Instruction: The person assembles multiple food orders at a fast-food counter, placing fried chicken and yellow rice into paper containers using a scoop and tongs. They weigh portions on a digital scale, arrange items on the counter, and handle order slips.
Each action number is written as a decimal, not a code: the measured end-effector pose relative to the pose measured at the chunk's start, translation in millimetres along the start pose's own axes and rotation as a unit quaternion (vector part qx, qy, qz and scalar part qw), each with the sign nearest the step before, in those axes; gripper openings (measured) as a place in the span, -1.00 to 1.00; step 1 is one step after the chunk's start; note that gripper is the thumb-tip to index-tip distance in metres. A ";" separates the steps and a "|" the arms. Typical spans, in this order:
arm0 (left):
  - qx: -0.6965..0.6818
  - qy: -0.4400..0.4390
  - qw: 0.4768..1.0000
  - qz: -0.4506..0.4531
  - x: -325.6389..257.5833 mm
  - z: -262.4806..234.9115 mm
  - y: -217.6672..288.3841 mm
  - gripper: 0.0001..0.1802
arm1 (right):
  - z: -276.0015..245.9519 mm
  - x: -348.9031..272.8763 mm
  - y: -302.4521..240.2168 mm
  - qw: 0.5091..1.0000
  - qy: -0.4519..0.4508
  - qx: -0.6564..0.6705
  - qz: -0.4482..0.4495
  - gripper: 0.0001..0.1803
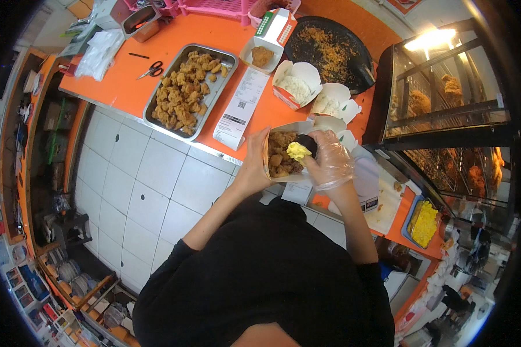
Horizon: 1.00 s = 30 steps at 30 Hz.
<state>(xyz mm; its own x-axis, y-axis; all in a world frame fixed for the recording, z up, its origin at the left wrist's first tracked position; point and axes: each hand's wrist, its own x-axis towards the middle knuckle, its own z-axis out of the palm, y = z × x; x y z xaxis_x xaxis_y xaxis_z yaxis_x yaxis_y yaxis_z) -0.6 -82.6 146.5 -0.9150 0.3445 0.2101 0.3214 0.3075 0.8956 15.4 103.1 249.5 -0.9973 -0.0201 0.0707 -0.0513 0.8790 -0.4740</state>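
While I look down from the left side, I see first a pair of scissors point(151, 71) lying on the orange tabletop point(121, 87), with a crumpled plastic bag point(98, 53) near them at the far left edge. Next to the scissors stands a long metal tray point(228, 59) full of fried chicken pieces point(184, 92). Just beside the tray a long white paper receipt point(241, 107) lies flat on the tabletop.

Then comes my left hand point(255, 165). It is bare, and its fingers are closed around the left side of an open paper food box point(290, 128), which I hold up above the near edge of the tabletop. Inside the box are brown fried pieces point(279, 157). My right hand point(330, 159) wears a clear plastic glove, and it grips a dark scoop point(308, 141) over the box, with a lump of yellow food point(298, 151) at the scoop, touching the fried pieces.

Behind the box, more to the right, two open paper boxes with white rice point(296, 88) stand on the tabletop, and a round black pan point(353, 49) with crumbs. At the far right is a glass warming cabinet point(446, 98), and below it a blue tray of yellow food point(425, 222).
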 end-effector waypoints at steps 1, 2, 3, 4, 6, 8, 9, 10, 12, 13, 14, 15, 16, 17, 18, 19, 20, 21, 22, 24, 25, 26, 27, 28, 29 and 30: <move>-0.003 -0.001 1.000 0.000 0.7 -0.9 -0.8 0.34 | -0.9 1.3 -1.5 1.000 0.002 0.005 -0.001 -0.55; 0.001 -0.003 1.000 0.000 1.6 -1.7 -1.7 0.34 | -1.8 2.6 -3.2 1.000 -0.004 0.008 0.008 -0.55; 0.002 -0.005 1.000 0.002 2.5 -2.1 -2.4 0.34 | -2.8 3.8 -4.7 1.000 -0.007 0.014 0.017 -0.55; -0.001 -0.005 1.000 0.006 3.4 -2.5 -3.2 0.33 | -3.5 4.9 -6.0 1.000 -0.007 0.020 0.023 -0.55; -0.001 -0.010 1.000 0.005 5.3 -2.9 -4.5 0.33 | -4.5 6.7 -6.9 1.000 0.001 0.015 0.014 -0.56; -0.001 -0.013 1.000 0.004 6.5 -3.2 -5.0 0.33 | -4.2 7.5 -5.6 1.000 -0.003 0.021 0.018 -0.55; 0.000 -0.016 1.000 0.003 6.8 -3.4 -5.1 0.33 | -3.4 7.7 -4.0 0.999 -0.013 0.028 0.028 -0.54; 0.000 -0.019 1.000 0.001 7.2 -3.8 -5.1 0.34 | -2.1 7.8 -1.7 0.998 -0.023 0.035 0.038 -0.53; 0.007 -0.022 1.000 0.004 8.1 -4.3 -4.7 0.34 | 1.6 7.9 3.6 0.997 -0.023 0.054 0.046 -0.53; 0.006 -0.024 1.000 0.003 8.4 -4.5 -4.3 0.34 | 3.8 8.0 6.5 0.997 -0.017 0.066 0.039 -0.53; 0.006 -0.024 1.000 0.001 8.5 -4.4 -3.9 0.35 | 6.3 8.7 9.1 0.995 -0.021 0.080 0.049 -0.53; 0.003 -0.025 1.000 -0.004 8.3 -4.2 -3.7 0.36 | 8.5 9.2 11.7 0.994 -0.018 0.096 0.047 -0.54; -0.004 -0.025 1.000 -0.007 8.1 -4.0 -4.0 0.36 | 9.6 9.4 14.0 0.992 -0.023 0.106 0.058 -0.54; 0.003 -0.023 1.000 -0.009 7.6 -4.0 -5.3 0.35 | 9.8 9.2 16.2 0.984 -0.018 0.169 0.060 -0.55; 0.007 -0.020 1.000 -0.008 7.2 -4.4 -7.6 0.34 | 8.6 8.5 18.1 0.971 -0.021 0.225 0.075 -0.56; 0.010 -0.011 1.000 0.002 6.7 -4.5 -10.9 0.33 | 6.7 7.5 19.8 0.956 -0.030 0.269 0.110 -0.57; 0.008 -0.016 1.000 -0.015 7.8 -4.5 -16.3 0.33 | 2.9 5.6 22.0 0.951 -0.025 0.280 0.129 -0.57; 0.005 -0.015 1.000 -0.023 9.9 -5.0 -23.2 0.33 | -3.1 2.0 24.4 0.944 -0.027 0.280 0.169 -0.58; 0.000 -0.008 1.000 -0.020 12.6 -5.4 -31.3 0.33 | -8.4 -1.7 26.5 0.936 -0.028 0.281 0.209 -0.58; -0.026 -0.023 0.997 -0.065 22.6 -6.4 -50.8 0.33 | -17.6 -7.9 31.7 0.885 -0.004 0.392 0.250 -0.58; -0.019 -0.018 0.998 -0.050 29.7 -7.0 -60.5 0.34 | -22.3 -11.2 35.6 0.847 0.005 0.455 0.277 -0.58; -0.011 -0.023 0.998 -0.058 36.5 -6.7 -68.4 0.35 | -26.9 -14.9 40.1 0.838 0.006 0.471 0.275 -0.59; 0.024 -0.016 0.999 -0.034 42.4 -5.0 -73.4 0.36 | -31.5 -19.5 45.3 0.821 0.004 0.496 0.282 -0.60; 0.027 -0.031 0.998 -0.041 45.4 -5.4 -75.9 0.37 | -35.7 -25.0 50.7 0.803 0.006 0.517 0.296 -0.60; 0.031 -0.051 0.996 -0.063 48.5 -7.1 -75.8 0.39 | -38.3 -30.9 56.0 0.794 0.009 0.532 0.294 -0.63; 0.033 -0.078 0.991 -0.100 51.9 -10.1 -73.4 0.41 | -39.9 -36.9 61.6 0.786 0.017 0.541 0.298 -0.65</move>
<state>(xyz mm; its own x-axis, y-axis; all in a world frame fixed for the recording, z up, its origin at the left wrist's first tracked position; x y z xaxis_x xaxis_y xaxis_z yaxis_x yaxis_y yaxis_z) -74.1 -96.3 95.6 -0.9150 0.4018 -0.0370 0.1572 0.4394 0.8844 51.2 176.9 252.7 -0.8602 0.2710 -0.4321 0.3910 -0.1935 -0.8998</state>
